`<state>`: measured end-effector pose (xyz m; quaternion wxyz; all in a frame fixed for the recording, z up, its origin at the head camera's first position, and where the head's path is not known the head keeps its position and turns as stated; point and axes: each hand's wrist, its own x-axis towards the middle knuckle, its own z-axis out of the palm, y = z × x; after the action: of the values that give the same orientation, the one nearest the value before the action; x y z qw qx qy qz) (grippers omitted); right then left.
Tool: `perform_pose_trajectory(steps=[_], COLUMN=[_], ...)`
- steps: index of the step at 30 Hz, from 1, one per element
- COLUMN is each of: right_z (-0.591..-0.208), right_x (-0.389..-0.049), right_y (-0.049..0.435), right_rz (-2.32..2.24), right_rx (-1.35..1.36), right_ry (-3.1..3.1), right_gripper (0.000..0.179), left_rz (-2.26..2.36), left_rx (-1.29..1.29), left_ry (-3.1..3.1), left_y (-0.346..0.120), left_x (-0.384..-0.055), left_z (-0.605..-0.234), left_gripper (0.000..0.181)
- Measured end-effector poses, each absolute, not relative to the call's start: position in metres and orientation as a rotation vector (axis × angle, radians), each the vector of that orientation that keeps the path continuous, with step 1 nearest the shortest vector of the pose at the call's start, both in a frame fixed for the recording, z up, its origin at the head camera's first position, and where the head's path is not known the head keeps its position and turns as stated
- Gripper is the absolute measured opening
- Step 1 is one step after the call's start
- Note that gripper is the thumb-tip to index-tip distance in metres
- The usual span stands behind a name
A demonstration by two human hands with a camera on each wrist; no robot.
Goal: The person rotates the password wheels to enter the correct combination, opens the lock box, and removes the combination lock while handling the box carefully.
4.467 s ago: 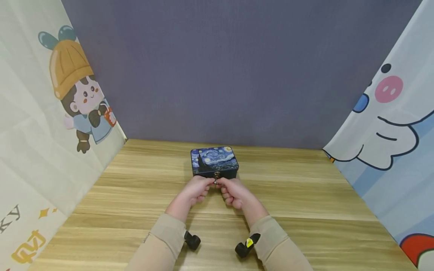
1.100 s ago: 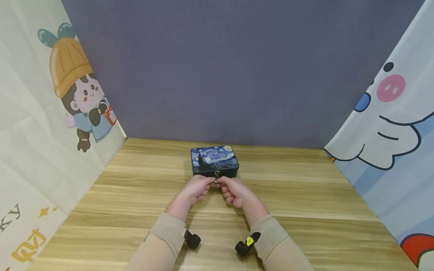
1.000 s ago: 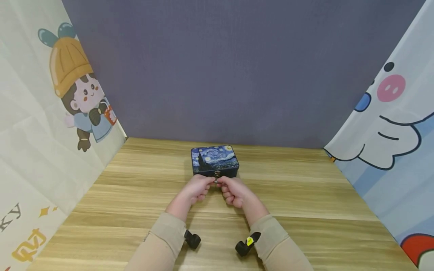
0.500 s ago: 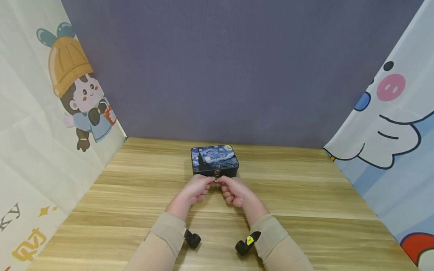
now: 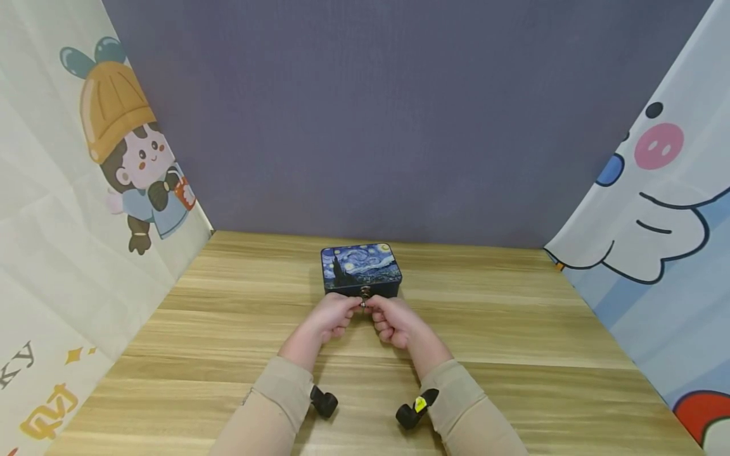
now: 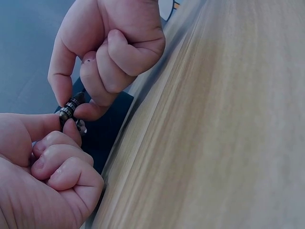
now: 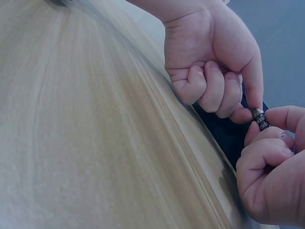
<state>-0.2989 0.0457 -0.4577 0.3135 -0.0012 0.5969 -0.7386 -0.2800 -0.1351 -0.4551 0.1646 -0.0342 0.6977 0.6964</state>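
A small dark metal tin box (image 5: 362, 266) with a swirling starry night painting on its lid sits shut at the back middle of the table. At its front clasp (image 5: 365, 291) is a small combination padlock (image 6: 70, 109) with numbered rings in a row. My left hand (image 5: 329, 318) pinches one end of the padlock between thumb and forefinger, its other fingers curled in. From the other side my right hand (image 5: 395, 323) pinches the opposite end likewise. Fingertips hide part of the rings, and the digits are too small to read.
The wooden table (image 5: 490, 329) runs to a grey-purple back panel (image 5: 365, 120). Cartoon-printed curtains stand along the left side (image 5: 57, 209) and the right side (image 5: 673, 240). Black wrist cameras (image 5: 324, 403) are strapped at both sleeve cuffs.
Both hands keep their pinch at the padlock, with at most tiny finger shifts. The tin box stays in place; the head view has tilted very slightly.
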Motion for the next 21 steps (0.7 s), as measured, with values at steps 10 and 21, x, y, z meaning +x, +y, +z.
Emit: perform_pose_trajectory(steps=[10, 21], right_z=[-0.457, -0.454], right_x=[-0.3, -0.305], right_y=[0.047, 0.058], right_rz=[-1.929, -1.963], right_rx=[0.0, 0.078], right_ry=[1.613, 1.549], right_gripper=[0.039, 0.049], left_rz=[1.996, 1.999], left_rx=[-0.099, -0.089], left_ry=[1.984, 1.98], left_y=[-0.136, -0.137], left_x=[-0.282, -0.282], left_z=[-0.456, -0.457], left_gripper=[0.028, 0.031])
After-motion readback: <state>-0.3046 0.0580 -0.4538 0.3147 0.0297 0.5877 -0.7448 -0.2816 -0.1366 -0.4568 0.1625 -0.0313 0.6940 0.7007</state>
